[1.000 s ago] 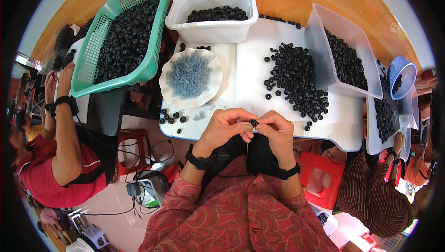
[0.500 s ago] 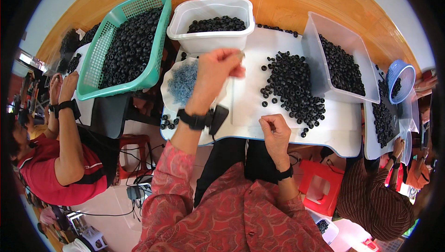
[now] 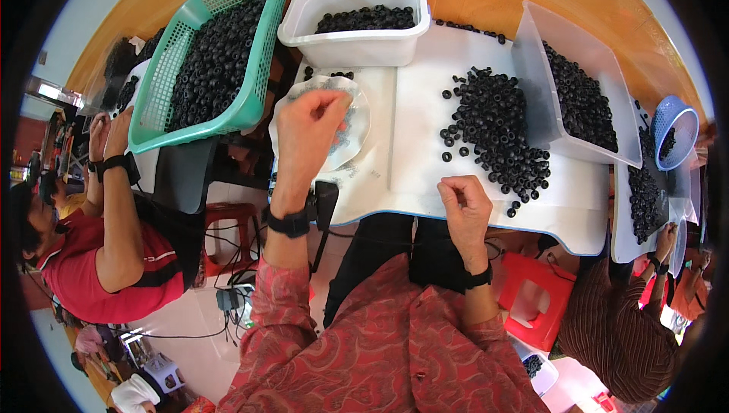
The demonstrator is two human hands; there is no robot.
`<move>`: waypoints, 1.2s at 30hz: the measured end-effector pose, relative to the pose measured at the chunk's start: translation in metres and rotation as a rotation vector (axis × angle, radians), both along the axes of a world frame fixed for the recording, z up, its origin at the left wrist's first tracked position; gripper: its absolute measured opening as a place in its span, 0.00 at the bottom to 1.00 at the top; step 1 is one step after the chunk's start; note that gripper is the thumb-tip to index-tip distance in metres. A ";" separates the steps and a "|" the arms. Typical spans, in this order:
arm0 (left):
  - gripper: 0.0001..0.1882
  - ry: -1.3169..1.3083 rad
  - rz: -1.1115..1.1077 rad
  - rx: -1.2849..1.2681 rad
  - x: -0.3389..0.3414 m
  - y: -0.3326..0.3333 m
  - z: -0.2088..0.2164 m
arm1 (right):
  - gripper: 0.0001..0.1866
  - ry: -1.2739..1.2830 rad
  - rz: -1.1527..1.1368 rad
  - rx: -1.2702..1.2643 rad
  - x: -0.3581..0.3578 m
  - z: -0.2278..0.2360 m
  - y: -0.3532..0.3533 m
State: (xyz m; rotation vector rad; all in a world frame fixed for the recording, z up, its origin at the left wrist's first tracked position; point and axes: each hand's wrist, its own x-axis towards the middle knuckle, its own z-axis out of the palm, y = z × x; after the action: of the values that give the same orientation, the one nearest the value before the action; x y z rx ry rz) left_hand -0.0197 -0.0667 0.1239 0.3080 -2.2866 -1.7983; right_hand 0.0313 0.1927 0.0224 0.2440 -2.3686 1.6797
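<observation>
My left hand (image 3: 307,130) is over a pale scalloped plate (image 3: 360,98). Its thumb and fingers are pinched; whatever may be between the tips is hidden. Tiny bluish-grey pieces (image 3: 351,138) lie on the plate, partly covered by that hand, and some are strewn on the table beside it. At the table's front edge, my right hand (image 3: 468,204) has its thumb and forefinger closed together, and I cannot make out anything in them. Just beyond it spreads a loose heap of small black ring-shaped pieces (image 3: 492,121) with holes in them.
A green basket (image 3: 149,121) at left, a white tub (image 3: 364,50) behind, and a clear bin (image 3: 538,102) at right hold black pieces. Co-workers sit on both sides, one in a red shirt (image 3: 140,284). A red stool (image 3: 541,303) stands below the white table (image 3: 425,178).
My left hand has moved left from beyond the plate's right side to above the plate, still pinched. My right hand keeps its pinch near the table edge. The whole view has shifted slightly.
</observation>
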 end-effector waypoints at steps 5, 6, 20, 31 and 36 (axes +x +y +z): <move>0.04 0.132 0.084 -0.390 0.056 -0.008 -0.050 | 0.04 0.026 0.004 0.006 0.000 0.000 -0.004; 0.05 0.084 0.067 -0.383 0.064 -0.001 -0.050 | 0.04 0.023 0.004 0.009 -0.001 0.000 -0.003; 0.07 0.071 -0.107 -0.678 0.068 0.040 -0.091 | 0.04 0.024 0.001 -0.002 0.000 -0.003 -0.004; 0.04 0.125 -0.076 -0.658 0.066 0.047 -0.096 | 0.04 0.027 -0.050 0.056 -0.001 0.003 -0.005; 0.05 0.185 -0.082 -0.427 0.068 0.051 -0.093 | 0.08 0.046 -0.085 0.002 -0.006 0.008 -0.006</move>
State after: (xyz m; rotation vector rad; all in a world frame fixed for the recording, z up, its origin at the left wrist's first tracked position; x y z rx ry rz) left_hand 0.0482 -0.0153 0.0308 -0.0240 -2.4928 -1.2585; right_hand 0.0249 0.1871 0.0308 0.1774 -2.3134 1.6159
